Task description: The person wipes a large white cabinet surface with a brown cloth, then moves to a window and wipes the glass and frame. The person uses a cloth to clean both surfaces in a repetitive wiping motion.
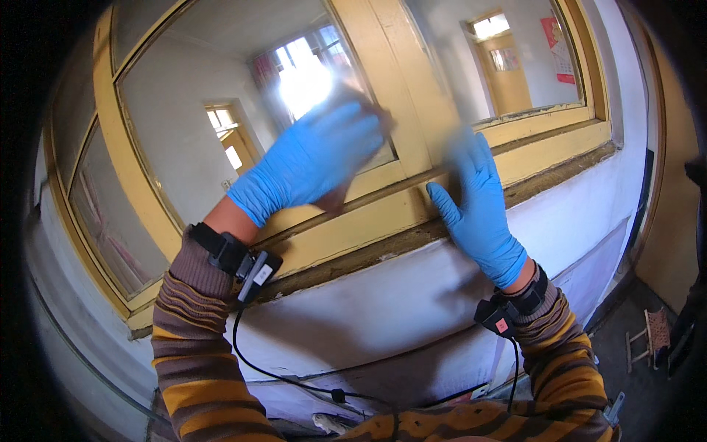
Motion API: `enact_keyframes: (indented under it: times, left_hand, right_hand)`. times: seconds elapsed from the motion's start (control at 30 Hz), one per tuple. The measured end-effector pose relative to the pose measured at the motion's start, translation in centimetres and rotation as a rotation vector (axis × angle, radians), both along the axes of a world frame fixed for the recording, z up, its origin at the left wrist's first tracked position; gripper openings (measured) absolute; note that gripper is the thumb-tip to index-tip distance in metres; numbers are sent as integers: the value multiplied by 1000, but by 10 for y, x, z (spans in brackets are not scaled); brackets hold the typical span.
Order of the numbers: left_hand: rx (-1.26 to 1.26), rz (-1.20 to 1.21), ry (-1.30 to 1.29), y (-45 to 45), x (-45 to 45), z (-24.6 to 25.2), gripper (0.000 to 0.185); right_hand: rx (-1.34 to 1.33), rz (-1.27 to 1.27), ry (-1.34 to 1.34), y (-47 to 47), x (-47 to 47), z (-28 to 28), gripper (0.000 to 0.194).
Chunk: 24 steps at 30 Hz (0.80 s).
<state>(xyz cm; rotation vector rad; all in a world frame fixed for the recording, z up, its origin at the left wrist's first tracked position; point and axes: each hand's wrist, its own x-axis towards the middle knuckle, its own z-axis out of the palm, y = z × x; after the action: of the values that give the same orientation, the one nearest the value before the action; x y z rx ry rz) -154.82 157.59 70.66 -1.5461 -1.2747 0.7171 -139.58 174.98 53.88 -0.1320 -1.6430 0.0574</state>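
Note:
My left hand (pixel 315 157), in a blue disposable glove, presses a dark reddish cloth (pixel 336 198) against the lower right part of a window pane (pixel 177 116); motion blurs its fingers. The cloth shows beyond the fingertips and below the palm. My right hand (pixel 478 204), gloved the same way, has its fingers raised against the yellow wooden window frame (pixel 397 83), just above the sill. Its thumb stands apart, and no object shows in it. Its fingertips are blurred. A second pane (pixel 442 55) is at the upper right.
A brown, worn sill ledge (pixel 409 243) runs below the frame, above a white wall (pixel 353 315). Cables (pixel 287 381) hang from devices strapped to both wrists. A small stool (pixel 649 337) stands on the floor at the right. Another window pane (pixel 105 210) is at the left.

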Motion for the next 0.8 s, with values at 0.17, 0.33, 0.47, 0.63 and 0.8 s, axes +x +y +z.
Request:
enact_keyframes:
  times: [0.17, 0.33, 0.47, 0.63, 0.8]
  left_hand:
    - [90, -80, -98, -39, -34, 2, 63]
    - [752, -167, -92, -98, -114, 35, 60]
    - [959, -296, -100, -148, -172, 82, 52]
    - [1160, -263, -163, -131, -170, 125, 51]
    - [884, -350, 64, -20, -77, 79, 61]
  right_hand:
    - [32, -88, -73, -5, 1, 11, 65]
    - [53, -66, -64, -5, -8, 16, 65]
    - [42, -46, -84, -3, -15, 9, 68]
    - [61, -52, -82, -1, -16, 6, 69]
    - [2, -70, -120, -4, -14, 10, 73]
